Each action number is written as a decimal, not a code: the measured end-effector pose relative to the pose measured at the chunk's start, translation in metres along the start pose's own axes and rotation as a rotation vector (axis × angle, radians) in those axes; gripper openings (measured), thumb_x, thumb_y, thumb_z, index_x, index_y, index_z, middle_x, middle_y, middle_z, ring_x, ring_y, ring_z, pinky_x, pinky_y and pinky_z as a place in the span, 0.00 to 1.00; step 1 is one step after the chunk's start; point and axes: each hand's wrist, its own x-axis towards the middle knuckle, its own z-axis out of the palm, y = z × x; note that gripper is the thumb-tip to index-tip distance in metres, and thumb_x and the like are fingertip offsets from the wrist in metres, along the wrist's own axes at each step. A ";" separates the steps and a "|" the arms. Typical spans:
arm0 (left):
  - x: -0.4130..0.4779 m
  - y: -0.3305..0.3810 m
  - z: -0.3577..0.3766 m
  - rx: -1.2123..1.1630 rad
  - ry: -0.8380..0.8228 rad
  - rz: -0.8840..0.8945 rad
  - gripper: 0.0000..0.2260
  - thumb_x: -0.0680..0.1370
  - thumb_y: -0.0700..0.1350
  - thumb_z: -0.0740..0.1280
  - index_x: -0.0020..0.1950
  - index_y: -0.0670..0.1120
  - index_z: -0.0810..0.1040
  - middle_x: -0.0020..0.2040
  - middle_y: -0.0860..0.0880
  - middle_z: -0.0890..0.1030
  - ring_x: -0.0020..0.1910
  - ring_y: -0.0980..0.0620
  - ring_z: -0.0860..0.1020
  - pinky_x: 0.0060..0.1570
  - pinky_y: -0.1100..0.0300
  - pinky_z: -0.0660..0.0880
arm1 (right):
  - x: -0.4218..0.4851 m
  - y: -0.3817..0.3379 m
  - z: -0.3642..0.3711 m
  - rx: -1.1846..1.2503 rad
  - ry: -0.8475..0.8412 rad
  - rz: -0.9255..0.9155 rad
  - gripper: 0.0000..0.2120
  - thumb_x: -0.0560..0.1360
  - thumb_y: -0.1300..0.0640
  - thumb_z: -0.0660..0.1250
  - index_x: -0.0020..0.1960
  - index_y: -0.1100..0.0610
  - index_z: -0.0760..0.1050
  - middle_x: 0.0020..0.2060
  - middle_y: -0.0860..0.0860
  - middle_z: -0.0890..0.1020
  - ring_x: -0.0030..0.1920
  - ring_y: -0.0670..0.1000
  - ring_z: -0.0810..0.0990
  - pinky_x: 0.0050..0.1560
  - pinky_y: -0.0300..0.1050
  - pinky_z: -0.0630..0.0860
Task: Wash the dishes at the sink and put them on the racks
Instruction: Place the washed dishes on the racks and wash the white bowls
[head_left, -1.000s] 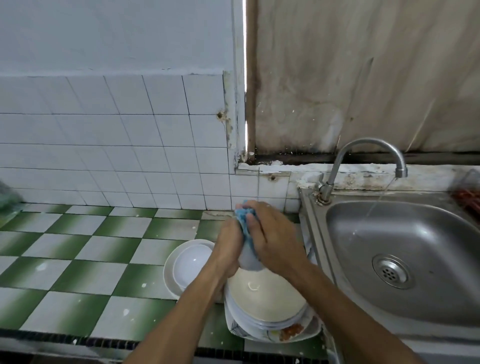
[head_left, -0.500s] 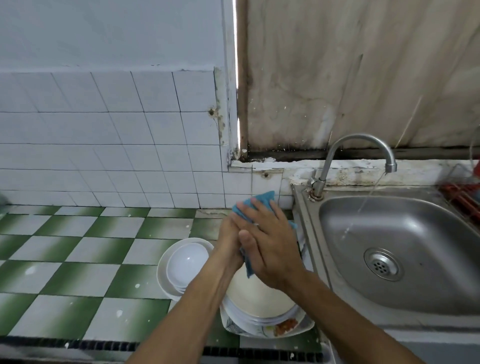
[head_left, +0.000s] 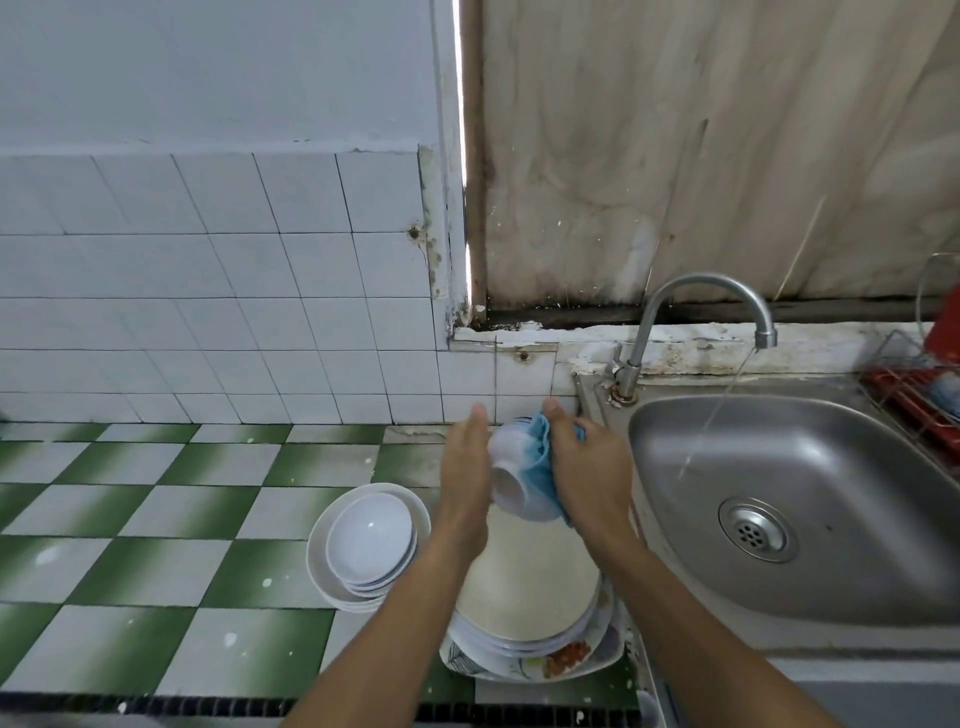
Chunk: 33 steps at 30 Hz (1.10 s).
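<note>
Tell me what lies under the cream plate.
White plates are stacked under it, with a patterned plate at the bottom. Their faces are covered, so their count is unclear.

A green-and-white checked counter (head_left: 156, 519) meets a white tiled wall (head_left: 208, 286) beside a stained board (head_left: 675, 156).

The counter (head_left: 156, 519) lies open leftward; stacked bowls (head_left: 371, 545) and plates (head_left: 530, 587) crowd its sink end; the tap (head_left: 696, 280) arches over the basin (head_left: 857, 493).
</note>
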 end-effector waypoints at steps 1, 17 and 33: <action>-0.004 -0.005 0.002 0.011 -0.108 -0.028 0.24 0.78 0.68 0.62 0.61 0.52 0.79 0.57 0.48 0.83 0.56 0.47 0.82 0.57 0.46 0.78 | -0.002 0.000 0.001 0.039 0.026 0.022 0.22 0.79 0.36 0.63 0.40 0.53 0.81 0.32 0.50 0.82 0.35 0.50 0.83 0.37 0.49 0.82; 0.005 0.016 -0.031 -0.142 -0.289 -0.620 0.28 0.73 0.63 0.68 0.56 0.39 0.84 0.48 0.40 0.84 0.46 0.41 0.82 0.51 0.49 0.79 | -0.023 0.012 -0.021 -0.920 -0.781 -0.934 0.50 0.76 0.25 0.52 0.81 0.55 0.34 0.80 0.55 0.36 0.80 0.56 0.33 0.79 0.54 0.36; 0.023 0.002 -0.030 -0.223 -0.268 -0.505 0.25 0.73 0.57 0.72 0.67 0.47 0.80 0.62 0.43 0.83 0.63 0.40 0.80 0.66 0.41 0.74 | -0.007 -0.014 -0.021 0.515 -0.441 0.253 0.19 0.71 0.37 0.70 0.51 0.50 0.82 0.49 0.56 0.86 0.51 0.57 0.85 0.54 0.59 0.83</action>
